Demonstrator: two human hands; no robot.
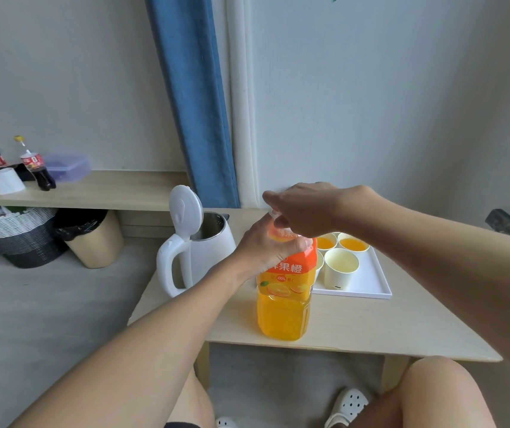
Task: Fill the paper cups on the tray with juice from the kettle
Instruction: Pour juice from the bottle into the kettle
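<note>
An orange juice bottle (284, 301) stands upright near the front of the small wooden table (371, 322). My left hand (263, 248) grips its shoulder. My right hand (303, 208) is closed over the cap on top. To the left stands a white kettle (204, 254) with its lid flipped up. Behind the bottle lies a white tray (371, 279) with paper cups. Two cups at the back (352, 244) hold orange juice. The front cup (340, 267) shows a pale inside. The bottle hides part of another cup.
A long low shelf (93, 189) at the left carries two soda bottles (35, 165), a purple box and a white paper. Below it stand a woven basket (18, 233) and a bin with a black bag. A blue curtain hangs behind the kettle. My knees and white shoes show below.
</note>
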